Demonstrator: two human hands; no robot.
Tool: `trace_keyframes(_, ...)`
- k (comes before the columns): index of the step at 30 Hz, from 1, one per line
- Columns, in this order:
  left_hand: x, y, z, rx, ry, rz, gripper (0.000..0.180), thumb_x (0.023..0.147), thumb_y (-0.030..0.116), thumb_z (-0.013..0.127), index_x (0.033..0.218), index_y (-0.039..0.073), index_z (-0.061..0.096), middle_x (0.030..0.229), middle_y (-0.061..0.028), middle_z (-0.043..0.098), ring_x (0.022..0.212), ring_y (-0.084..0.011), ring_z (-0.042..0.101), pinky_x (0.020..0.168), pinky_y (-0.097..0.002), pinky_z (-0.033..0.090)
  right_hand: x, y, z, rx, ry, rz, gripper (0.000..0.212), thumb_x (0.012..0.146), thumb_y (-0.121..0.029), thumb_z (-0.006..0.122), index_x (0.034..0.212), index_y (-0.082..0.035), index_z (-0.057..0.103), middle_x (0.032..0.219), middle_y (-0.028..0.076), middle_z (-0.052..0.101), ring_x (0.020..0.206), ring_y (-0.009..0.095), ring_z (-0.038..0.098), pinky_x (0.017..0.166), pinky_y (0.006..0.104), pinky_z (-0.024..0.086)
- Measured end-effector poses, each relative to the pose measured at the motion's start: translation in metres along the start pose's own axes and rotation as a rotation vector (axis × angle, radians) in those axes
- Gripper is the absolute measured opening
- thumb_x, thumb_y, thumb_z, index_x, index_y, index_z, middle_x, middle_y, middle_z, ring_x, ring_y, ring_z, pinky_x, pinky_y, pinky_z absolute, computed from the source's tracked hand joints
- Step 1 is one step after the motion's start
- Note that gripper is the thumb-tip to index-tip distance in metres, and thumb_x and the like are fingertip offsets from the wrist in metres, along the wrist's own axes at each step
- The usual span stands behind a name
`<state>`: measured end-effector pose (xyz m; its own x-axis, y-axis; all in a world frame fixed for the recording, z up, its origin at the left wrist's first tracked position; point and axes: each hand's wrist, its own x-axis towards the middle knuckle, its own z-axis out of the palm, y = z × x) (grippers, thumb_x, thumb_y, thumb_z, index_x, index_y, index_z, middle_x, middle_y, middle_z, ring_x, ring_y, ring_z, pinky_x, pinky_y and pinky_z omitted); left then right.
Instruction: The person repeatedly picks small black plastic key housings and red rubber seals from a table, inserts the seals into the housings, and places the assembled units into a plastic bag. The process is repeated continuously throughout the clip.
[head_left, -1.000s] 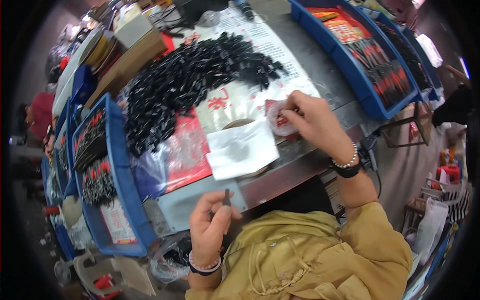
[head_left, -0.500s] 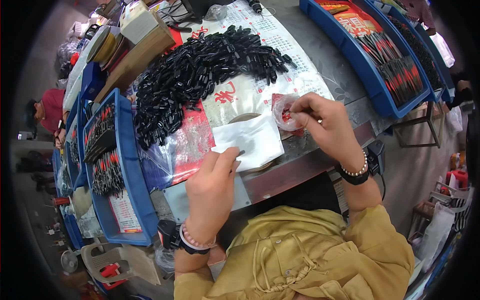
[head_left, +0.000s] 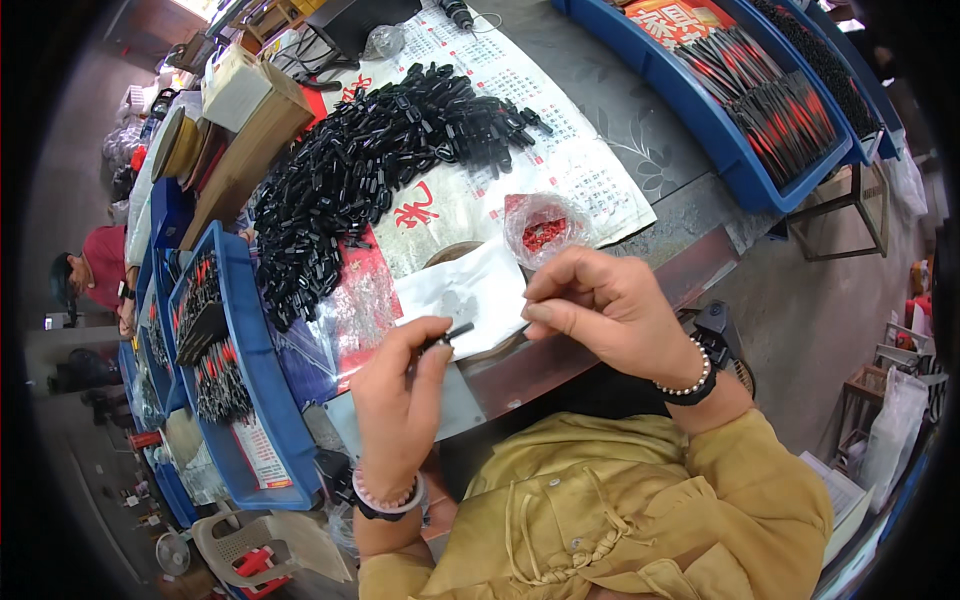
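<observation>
My left hand (head_left: 398, 392) pinches a small black plastic part (head_left: 459, 331) between thumb and forefinger, its end pointing right. My right hand (head_left: 612, 308) is closed in a pinch near the table's front edge; what sits between its fingertips is too small to make out. Between the hands lies a white sheet (head_left: 485, 290), on top of a round disc (head_left: 455, 252) that shows at its rim. Just beyond my right hand stands a plastic-lined bowl (head_left: 575, 222) with tiny red pieces (head_left: 541, 236) inside. A large heap of glossy black parts (head_left: 370, 165) spreads across the table behind.
To the left, a blue tray (head_left: 275, 400) holds black-and-red pieces in rows. Another blue tray (head_left: 690, 110) with similar pieces sits at far right. A wooden block (head_left: 245, 150) borders the heap. A person in a red top (head_left: 103, 262) is at far left.
My right hand has come away from the bowl of red pieces toward my left hand, fingertips pinched. The black part in my left hand now sticks out further. The whole view has shifted slightly.
</observation>
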<state>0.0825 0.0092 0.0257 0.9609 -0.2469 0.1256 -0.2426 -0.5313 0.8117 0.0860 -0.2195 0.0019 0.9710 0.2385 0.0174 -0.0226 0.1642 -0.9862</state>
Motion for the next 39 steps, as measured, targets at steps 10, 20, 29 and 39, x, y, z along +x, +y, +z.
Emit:
trace_keyframes(10, -0.05, 0.012, 0.017, -0.871, -0.009, -0.45, 0.02, 0.095, 0.007, 0.054, 0.114, 0.001, 0.051, 0.082, -0.0081, 0.066, 0.053, -0.0006, 0.042, 0.048, -0.0146, 0.031, 0.002, 0.018, 0.036, 0.256, -0.043, 0.116, 0.011, 0.093, -0.005, 0.059, 0.099, 0.004, 0.059, 0.088, 0.006, 0.064, 0.073, 0.008, 0.061, 0.067, 0.0211, 0.051)
trace_keyframes(20, -0.069, 0.009, 0.025, -0.808, 0.099, -0.335, 0.017, 0.096, 0.009, 0.054, 0.109, 0.0, 0.05, 0.076, -0.0115, 0.064, 0.049, -0.0025, 0.04, 0.046, -0.0153, 0.031, -0.007, 0.01, 0.055, 0.393, -0.126, 0.301, 0.012, 0.093, -0.005, 0.059, 0.101, 0.004, 0.059, 0.089, 0.005, 0.062, 0.078, 0.008, 0.059, 0.066, 0.0225, 0.05)
trace_keyframes(29, -0.077, 0.007, 0.029, -0.812, 0.171, -0.3, 0.016, 0.097, 0.01, 0.052, 0.109, 0.001, 0.047, 0.074, -0.0077, 0.062, 0.049, -0.0012, 0.038, 0.046, -0.0153, 0.03, -0.016, 0.025, 0.063, 0.287, -0.151, 0.059, 0.011, 0.091, 0.0, 0.06, 0.101, 0.005, 0.061, 0.093, 0.008, 0.063, 0.084, 0.011, 0.06, 0.071, 0.0231, 0.05)
trace_keyframes(39, -0.079, 0.014, 0.038, -0.774, 0.218, -0.225, 0.026, 0.097, 0.008, 0.052, 0.12, -0.001, 0.046, 0.076, -0.0034, 0.059, 0.061, -0.0042, 0.046, 0.057, -0.0176, 0.037, -0.023, 0.035, 0.071, -0.131, -0.037, -0.468, 0.023, 0.082, 0.008, 0.067, 0.103, 0.002, 0.062, 0.091, 0.014, 0.065, 0.075, 0.02, 0.065, 0.064, 0.0267, 0.052)
